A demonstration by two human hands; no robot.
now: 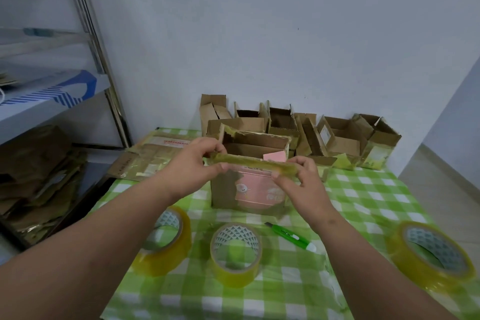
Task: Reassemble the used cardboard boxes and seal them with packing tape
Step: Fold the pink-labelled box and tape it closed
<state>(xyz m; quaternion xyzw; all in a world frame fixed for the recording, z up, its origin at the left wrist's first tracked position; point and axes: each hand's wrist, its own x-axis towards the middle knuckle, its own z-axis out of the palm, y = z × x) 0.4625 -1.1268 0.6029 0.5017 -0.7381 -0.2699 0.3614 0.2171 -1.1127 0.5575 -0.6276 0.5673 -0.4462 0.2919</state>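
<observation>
An open cardboard box [226, 190] with a pink printed panel stands in the middle of the table. Its near top flap [252, 162], edged with old yellowish tape, is held between both hands. My left hand [193, 164] pinches the flap's left end. My right hand [302, 177] pinches its right end. Three rolls of clear yellowish packing tape lie nearer to me: one [166, 241] at the left, one [235, 252] in the middle, one [431, 254] at the far right.
A green utility knife [291, 236] lies between the middle roll and my right arm. Several opened cardboard boxes [337, 138] line the wall behind. Flattened cardboard [150, 156] lies at the table's left; more is stacked under a metal shelf [46, 101].
</observation>
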